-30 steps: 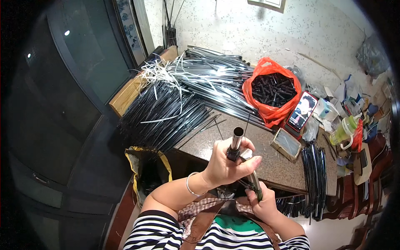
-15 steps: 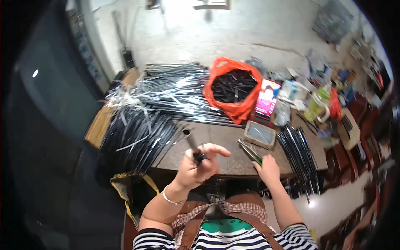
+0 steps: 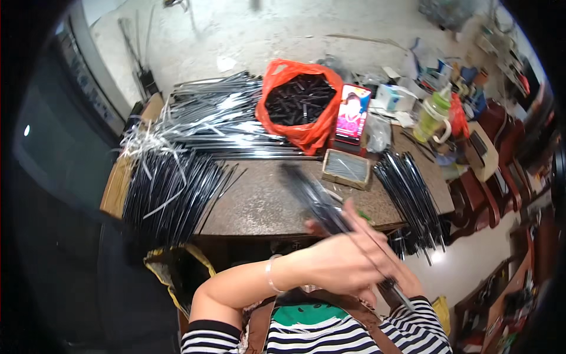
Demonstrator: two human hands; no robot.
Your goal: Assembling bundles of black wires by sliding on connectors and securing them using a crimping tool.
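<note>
A long, thin black rod (image 3: 330, 215) with a thicker dark sleeve at its far end lies aslant across my left hand (image 3: 342, 262), running from upper left, over the edge of the brown worktop, down to lower right near my striped sleeve. My fingers are curled round its middle; its far end is blurred, so finer detail cannot be told. The lower end narrows to a slim bright shaft that passes my right hand (image 3: 407, 289), most of which is hidden behind my left; whether that hand grips the rod cannot be told.
</note>
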